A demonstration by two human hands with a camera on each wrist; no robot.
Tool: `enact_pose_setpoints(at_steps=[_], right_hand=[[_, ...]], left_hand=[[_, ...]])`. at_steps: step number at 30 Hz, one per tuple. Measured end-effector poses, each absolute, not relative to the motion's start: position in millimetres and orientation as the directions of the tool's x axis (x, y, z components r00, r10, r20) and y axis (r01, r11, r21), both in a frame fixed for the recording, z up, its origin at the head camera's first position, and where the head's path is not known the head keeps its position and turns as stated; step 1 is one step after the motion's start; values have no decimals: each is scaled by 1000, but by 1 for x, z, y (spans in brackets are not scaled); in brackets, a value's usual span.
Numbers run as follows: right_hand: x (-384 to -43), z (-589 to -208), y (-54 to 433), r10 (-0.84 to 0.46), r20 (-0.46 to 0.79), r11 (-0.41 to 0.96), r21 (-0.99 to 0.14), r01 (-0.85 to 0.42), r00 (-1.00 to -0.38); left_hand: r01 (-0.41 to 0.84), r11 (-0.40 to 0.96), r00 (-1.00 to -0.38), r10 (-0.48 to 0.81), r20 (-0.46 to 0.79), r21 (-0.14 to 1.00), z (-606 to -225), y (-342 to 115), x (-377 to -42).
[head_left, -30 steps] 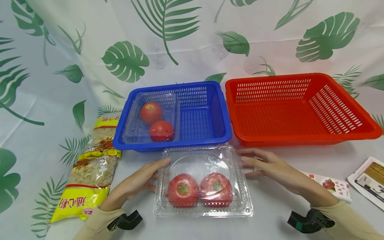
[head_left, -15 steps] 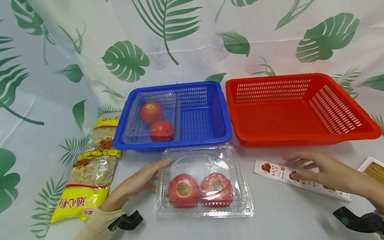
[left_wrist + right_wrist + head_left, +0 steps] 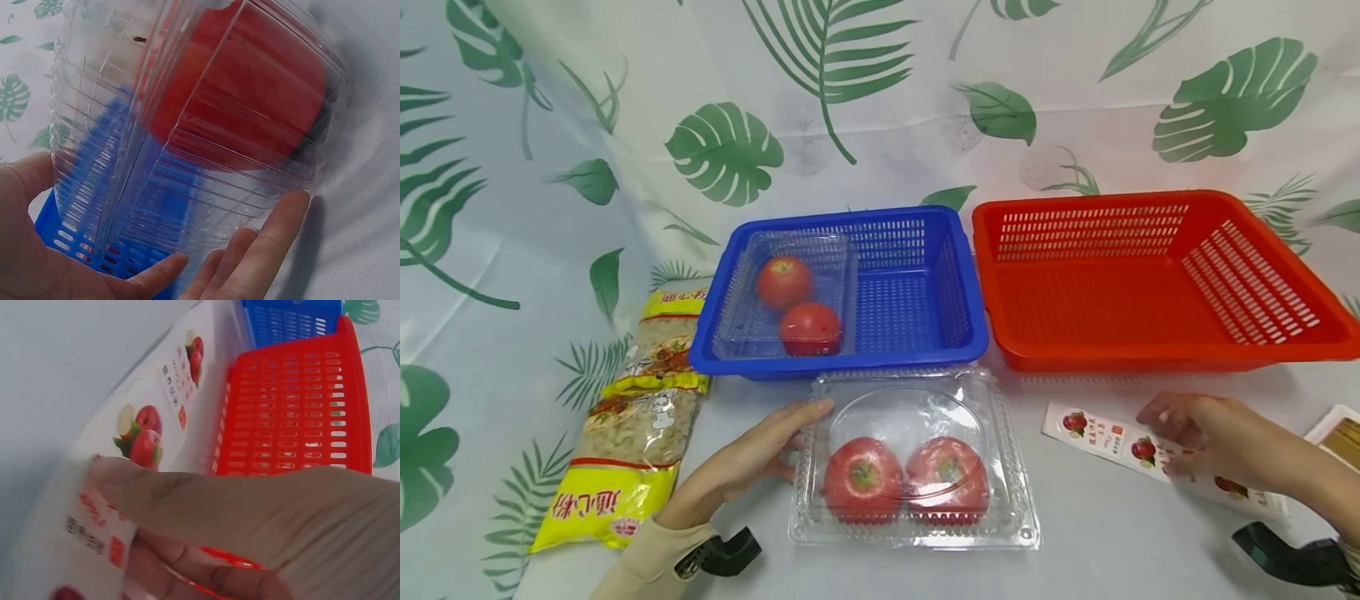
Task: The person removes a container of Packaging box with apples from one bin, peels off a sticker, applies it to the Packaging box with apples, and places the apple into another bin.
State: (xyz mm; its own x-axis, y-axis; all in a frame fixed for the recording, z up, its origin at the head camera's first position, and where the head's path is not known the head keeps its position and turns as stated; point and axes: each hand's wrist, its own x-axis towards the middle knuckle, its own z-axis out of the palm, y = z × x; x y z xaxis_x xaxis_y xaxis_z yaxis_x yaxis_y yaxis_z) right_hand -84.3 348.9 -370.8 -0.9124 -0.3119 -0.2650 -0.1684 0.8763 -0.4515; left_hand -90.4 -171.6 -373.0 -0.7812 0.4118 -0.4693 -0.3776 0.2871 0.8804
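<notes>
A clear plastic clamshell box (image 3: 917, 408) with two tomato-like red fruits (image 3: 863, 479) inside lies in the middle of the table, lid down. Against its left side rests my left hand (image 3: 752, 458); in the left wrist view the fingers (image 3: 262, 250) extend along the ribbed wall. To the right, a long white strip of stickers (image 3: 1108, 437) printed with red apples lies slantwise. My right hand (image 3: 1217, 442) pinches this strip near its middle. The right wrist view shows the thumb (image 3: 125, 478) on its printed face and the other fingers curled at its edge.
Behind the box stands a blue basket (image 3: 962, 333) containing another clear box (image 3: 745, 325) with two red fruits. Beside it is a red basket (image 3: 1090, 354). Yellow pasta bags (image 3: 647, 425) lie at the left, and a flat white-edged pack (image 3: 1341, 433) at the far right.
My right hand has left the box's right side and moved right to the sticker strip, its fingers closing on it. My left hand has stayed at the box.
</notes>
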Motion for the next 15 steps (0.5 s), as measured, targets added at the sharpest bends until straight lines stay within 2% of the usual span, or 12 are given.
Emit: enact_pose_setpoints(at_steps=[6,15], right_hand=[[-93,-373,351,-329,-311,872,-462,-161,-891],[-80,-383,349,-327,-264,875,-448,-185,-908]], left_hand=[[-383,275,-793,393,-466,882,-375,-172,-89],[-386,277,-795,383,-470,880,-379,-170,-91]])
